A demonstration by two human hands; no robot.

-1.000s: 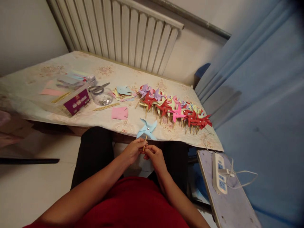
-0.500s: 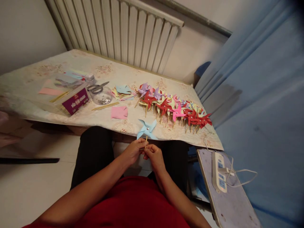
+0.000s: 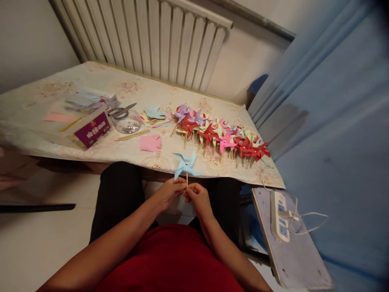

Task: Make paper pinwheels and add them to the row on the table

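Note:
A light blue paper pinwheel (image 3: 186, 164) stands upright on a thin wooden stick at the table's front edge, a shiny pin at its centre. My left hand (image 3: 170, 191) is closed, its fingertips at the stick from the left. From the right, my right hand (image 3: 197, 195) pinches the lower part of the same stick. The stick's bottom end is hidden by my fingers. Just beyond, a pink slit paper square (image 3: 150, 143) lies flat on the table. To the right sits a dense group of finished pinwheels (image 3: 209, 134) in red, purple, pink and yellow.
On the flowered tablecloth (image 3: 146, 87) are a stack of cut papers (image 3: 155, 115), wooden sticks (image 3: 132, 135), a clear bowl of pins (image 3: 130, 126), scissors (image 3: 121, 111) and a purple-labelled box (image 3: 93, 129). A power strip (image 3: 280, 217) lies on a side board to the right.
The view has shifted slightly. My fingers have moved a little on the stick, and more of it shows below the blue pinwheel. Both hands still hold it.

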